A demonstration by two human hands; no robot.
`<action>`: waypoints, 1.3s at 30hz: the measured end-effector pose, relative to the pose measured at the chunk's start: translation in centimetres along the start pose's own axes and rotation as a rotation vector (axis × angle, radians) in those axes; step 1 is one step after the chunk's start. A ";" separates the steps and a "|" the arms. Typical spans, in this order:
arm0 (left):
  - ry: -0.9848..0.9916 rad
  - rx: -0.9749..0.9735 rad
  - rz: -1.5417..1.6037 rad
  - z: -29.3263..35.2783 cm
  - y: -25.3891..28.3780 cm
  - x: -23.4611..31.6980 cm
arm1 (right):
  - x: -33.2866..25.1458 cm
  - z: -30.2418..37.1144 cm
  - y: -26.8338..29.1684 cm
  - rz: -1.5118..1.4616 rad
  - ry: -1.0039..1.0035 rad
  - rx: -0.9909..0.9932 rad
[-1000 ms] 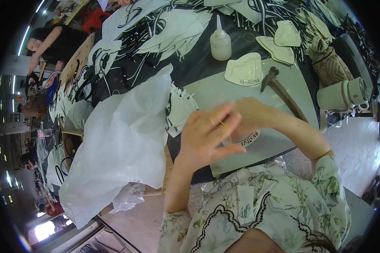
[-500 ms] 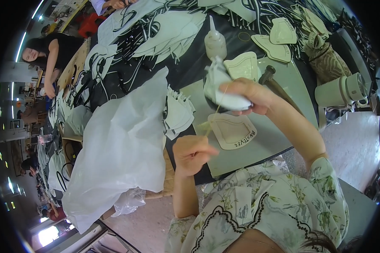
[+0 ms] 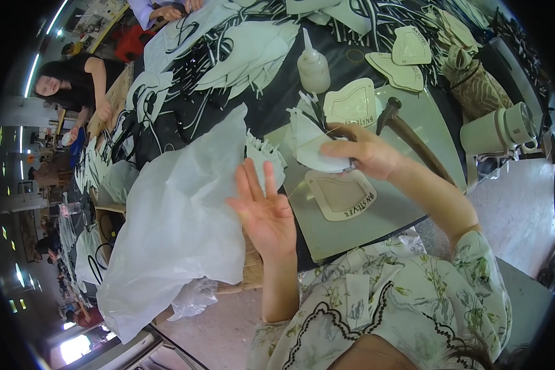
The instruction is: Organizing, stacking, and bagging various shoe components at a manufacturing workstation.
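My right hand (image 3: 367,151) is closed around a stack of white cut pieces (image 3: 314,145) with some dark layers, held above the grey-green board. Beside it on the left, my left hand (image 3: 265,213) is palm up with its fingers spread. A thin yellowish band, like a rubber band (image 3: 297,196), runs from near the left fingers toward the stack; how it lies on the fingers is hard to make out. Under the stack lies a cream template (image 3: 344,214) with a cut-out middle. Another stack of white pieces (image 3: 271,159) rests behind the left hand.
A large translucent plastic sheet (image 3: 179,203) covers the left side. Past the board (image 3: 327,243) stand a squeeze bottle (image 3: 314,68) and more templates (image 3: 351,102). A hammer (image 3: 416,139) and a lidded cup (image 3: 499,129) are to the right. Co-workers sit at far left.
My left hand has opened from a curled fist, turned palm up and moved slightly left. The right hand, still holding the stack, has shifted a little lower and left.
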State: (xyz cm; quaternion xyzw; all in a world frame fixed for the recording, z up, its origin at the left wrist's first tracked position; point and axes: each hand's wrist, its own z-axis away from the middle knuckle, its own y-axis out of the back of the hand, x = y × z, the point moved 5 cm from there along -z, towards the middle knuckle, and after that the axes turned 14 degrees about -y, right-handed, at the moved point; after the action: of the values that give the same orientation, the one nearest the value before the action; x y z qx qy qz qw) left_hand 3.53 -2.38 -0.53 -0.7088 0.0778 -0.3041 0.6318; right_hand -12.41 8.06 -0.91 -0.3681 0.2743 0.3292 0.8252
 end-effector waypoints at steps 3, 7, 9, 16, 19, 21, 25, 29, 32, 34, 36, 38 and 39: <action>0.017 -0.023 -0.275 0.5 0.6 -0.9 | -0.6 0.9 -1.3 0.335 0.089 0.185; 0.163 -0.169 -0.508 1.1 -0.2 -2.3 | -1.7 2.0 -2.0 0.606 0.463 0.359; 0.209 -0.236 -0.571 0.9 -0.6 -2.9 | -1.8 2.7 -2.6 0.895 0.760 0.494; 0.312 -0.248 -0.657 -0.9 1.6 -1.4 | -1.3 2.9 -3.2 1.153 0.727 0.306; 0.189 -0.348 -0.888 -0.7 0.6 -1.3 | -0.9 3.1 -3.7 1.316 0.691 0.398; 0.082 -0.418 -1.128 -0.6 -0.3 -1.3 | -0.4 3.1 -4.7 1.621 0.770 0.393; 0.207 -0.342 -1.220 -0.9 1.1 -1.6 | 0.5 3.0 -4.8 1.752 0.953 0.292; 0.379 -0.299 -1.128 -1.4 1.8 -2.1 | 0.1 3.9 -5.1 1.657 0.911 0.091; 0.221 -0.205 -1.006 -1.2 2.0 -2.0 | -0.6 3.6 -4.3 1.529 0.771 0.124; 0.210 -0.161 -0.902 -0.8 1.3 -2.3 | -0.8 3.5 -3.9 1.495 0.719 0.180; 0.186 -0.130 -0.874 -0.5 1.1 -2.3 | -1.0 3.7 -3.9 1.440 0.708 0.133; 0.207 -0.166 -0.882 -0.6 1.6 -2.2 | -1.2 3.6 -3.8 1.395 0.669 0.085; 0.228 -0.208 -0.897 -0.8 1.8 -2.1 | -1.2 3.5 -3.8 1.342 0.634 0.042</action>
State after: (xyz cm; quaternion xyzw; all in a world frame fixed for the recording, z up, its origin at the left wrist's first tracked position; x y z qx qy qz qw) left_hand 1.97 -2.36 -2.93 -0.6940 -0.1369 -0.6133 0.3513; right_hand -9.63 8.45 3.52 -0.1829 0.6717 0.6353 0.3345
